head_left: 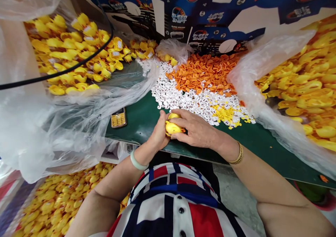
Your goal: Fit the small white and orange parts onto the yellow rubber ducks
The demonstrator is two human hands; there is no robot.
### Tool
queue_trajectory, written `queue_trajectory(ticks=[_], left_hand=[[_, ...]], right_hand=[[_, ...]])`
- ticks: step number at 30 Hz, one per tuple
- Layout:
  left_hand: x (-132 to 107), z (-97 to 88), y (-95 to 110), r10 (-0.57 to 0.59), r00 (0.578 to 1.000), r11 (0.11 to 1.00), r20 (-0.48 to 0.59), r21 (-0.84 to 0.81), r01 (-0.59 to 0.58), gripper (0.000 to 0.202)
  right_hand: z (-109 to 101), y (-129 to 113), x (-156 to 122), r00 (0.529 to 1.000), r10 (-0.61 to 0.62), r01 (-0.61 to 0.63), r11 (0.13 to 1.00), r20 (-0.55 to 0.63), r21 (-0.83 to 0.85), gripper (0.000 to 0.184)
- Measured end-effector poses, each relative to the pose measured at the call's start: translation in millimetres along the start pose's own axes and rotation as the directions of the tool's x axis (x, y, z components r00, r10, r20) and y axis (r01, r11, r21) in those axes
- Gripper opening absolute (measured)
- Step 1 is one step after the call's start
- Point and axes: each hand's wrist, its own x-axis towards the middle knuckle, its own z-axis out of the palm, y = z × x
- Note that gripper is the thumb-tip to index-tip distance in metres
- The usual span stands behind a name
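Note:
Both hands meet over the near edge of a green table (141, 123). My left hand (158, 133) and my right hand (195, 129) are closed together on a small yellow plastic duck (172, 126), which shows between the fingers. Just beyond the hands lies a heap of small white round pieces (183, 98), some printed with eyes. Behind that is a pile of orange beak-like pieces (206, 72) and a small patch of yellow bits (224, 113).
Clear plastic bags of yellow duck parts lie at the left (78, 51) and the right (307, 86). A gold phone (118, 117) rests on the table. More yellow ducks fill a bag by my left knee (60, 198). Blue printed cardboard (199, 16) stands behind.

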Motion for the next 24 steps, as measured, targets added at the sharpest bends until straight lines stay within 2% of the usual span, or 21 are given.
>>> queue_trajectory(ticks=[4, 6, 9, 11, 14, 17, 19, 22, 24], left_hand=[[0.6, -1.2, 3.6, -0.102, 0.994, 0.993, 0.034, -0.054, 0.104, 0.065], [0.7, -1.5, 3.3, -0.121, 0.992, 0.99, 0.037, -0.072, 0.124, 0.064], [-1.6, -2.4, 1.6, -0.091, 0.996, 0.993, 0.018, -0.071, 0.092, 0.05], [-5.0, -3.4, 2.1, -0.05, 0.998, 0.998, 0.05, -0.025, 0.051, 0.04], [-10.8, -5.9, 5.9, -0.019, 0.992, 0.995, 0.128, 0.101, 0.006, 0.046], [-15.0, -10.0, 9.8, -0.034, 0.988, 0.963, 0.15, 0.269, -0.008, 0.065], [-17.3, -13.3, 11.5, 0.009, 0.99, 0.912, 0.142, 0.406, -0.066, 0.068], [-22.3, -17.8, 12.9, 0.145, 0.982, 0.775, 0.125, 0.602, -0.191, 0.068], [-26.1, -20.0, 13.0, 0.204, 0.972, 0.691, 0.117, 0.686, -0.228, 0.065]], right_hand=[[6.8, -1.6, -1.0, 0.999, -0.008, 0.009, 0.999, 0.035, -0.05, 0.04], [17.5, -1.8, -1.8, 1.0, -0.007, 0.006, 0.996, -0.006, -0.086, 0.049], [34.5, -0.6, -5.5, 0.992, 0.022, -0.033, 0.995, -0.123, -0.091, 0.06], [40.3, 1.8, -10.9, 0.985, 0.014, -0.019, 0.999, -0.173, -0.026, 0.069], [38.2, 7.8, -22.6, 0.971, 0.027, 0.002, 0.993, -0.239, 0.121, 0.081], [31.4, 13.3, -32.2, 0.935, 0.169, -0.098, 0.968, -0.313, 0.229, 0.064], [28.7, 14.3, -34.3, 0.931, 0.245, -0.163, 0.943, -0.272, 0.291, 0.052], [30.4, 11.2, -31.9, 0.952, 0.255, -0.183, 0.917, -0.169, 0.355, 0.048], [35.2, 7.9, -29.3, 0.946, 0.25, -0.17, 0.925, -0.205, 0.34, 0.046]])
